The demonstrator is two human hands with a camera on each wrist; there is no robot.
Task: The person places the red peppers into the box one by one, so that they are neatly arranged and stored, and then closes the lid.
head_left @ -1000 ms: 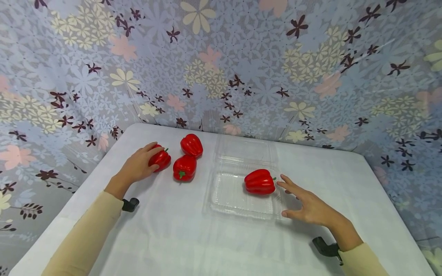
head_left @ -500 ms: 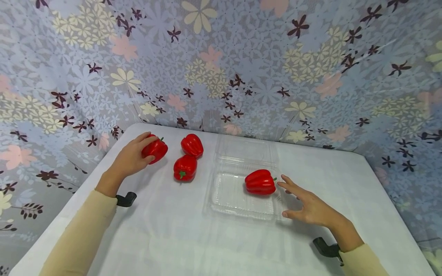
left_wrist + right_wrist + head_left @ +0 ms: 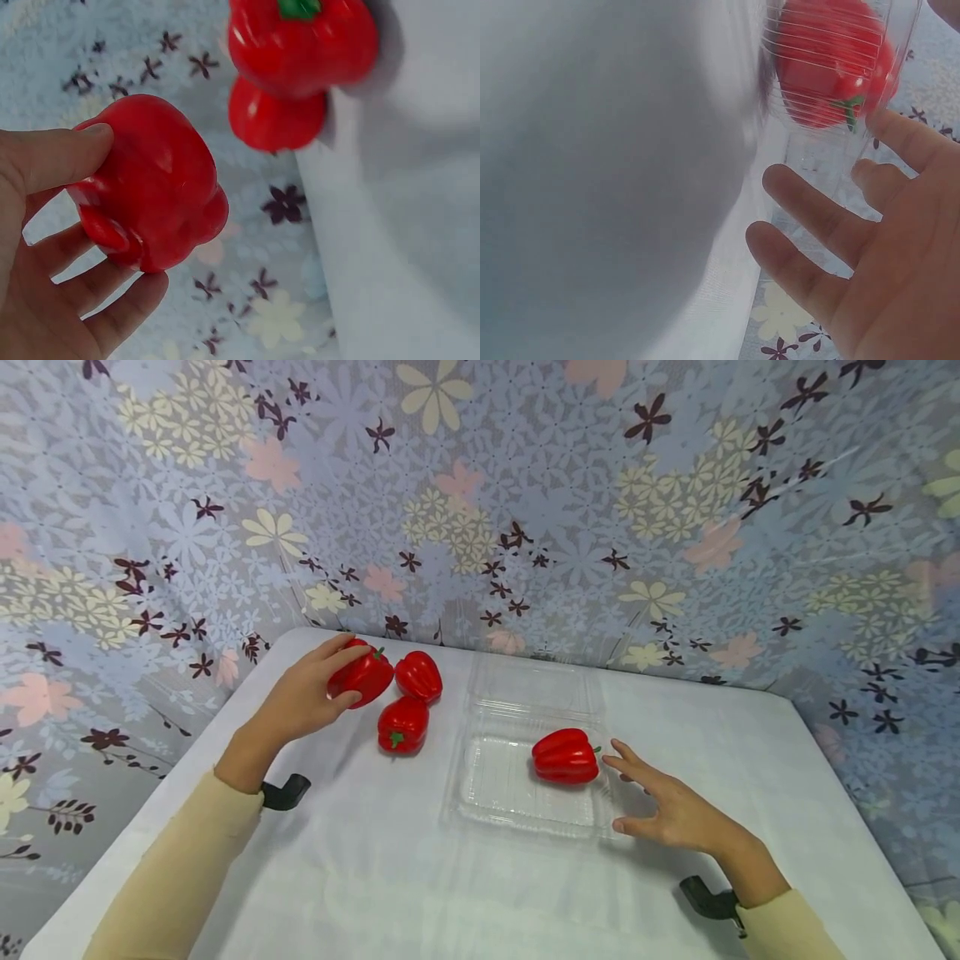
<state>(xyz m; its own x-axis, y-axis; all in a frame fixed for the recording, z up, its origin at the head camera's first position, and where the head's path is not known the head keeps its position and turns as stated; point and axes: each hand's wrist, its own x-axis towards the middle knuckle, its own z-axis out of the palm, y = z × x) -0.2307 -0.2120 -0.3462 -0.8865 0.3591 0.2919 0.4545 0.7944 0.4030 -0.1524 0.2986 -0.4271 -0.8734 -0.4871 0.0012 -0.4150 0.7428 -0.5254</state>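
With thumb and fingers around it, my left hand [image 3: 303,693] grips a red bell pepper [image 3: 365,677] held above the table at the left. The left wrist view shows the thumb on one side of this bell pepper [image 3: 154,180] and fingers on the other. Two more red peppers lie just to its right, a rear one [image 3: 418,676] and a front one [image 3: 402,725]. Another pepper [image 3: 565,756] lies inside the clear plastic clamshell box [image 3: 487,777]. At the box's right side my right hand [image 3: 667,806] holds nothing, its fingers spread. A fingertip is close to the box wall in the right wrist view.
The box's clear lid [image 3: 532,685] lies folded back toward the wall side. A white cloth [image 3: 360,877] covers the table. Floral fabric [image 3: 480,510] hangs behind and at the sides. Each wrist carries a black camera mount.
My left hand has raised its pepper off the table, first shifting left and back, then moving right toward the two loose peppers. The right hand stays in place.
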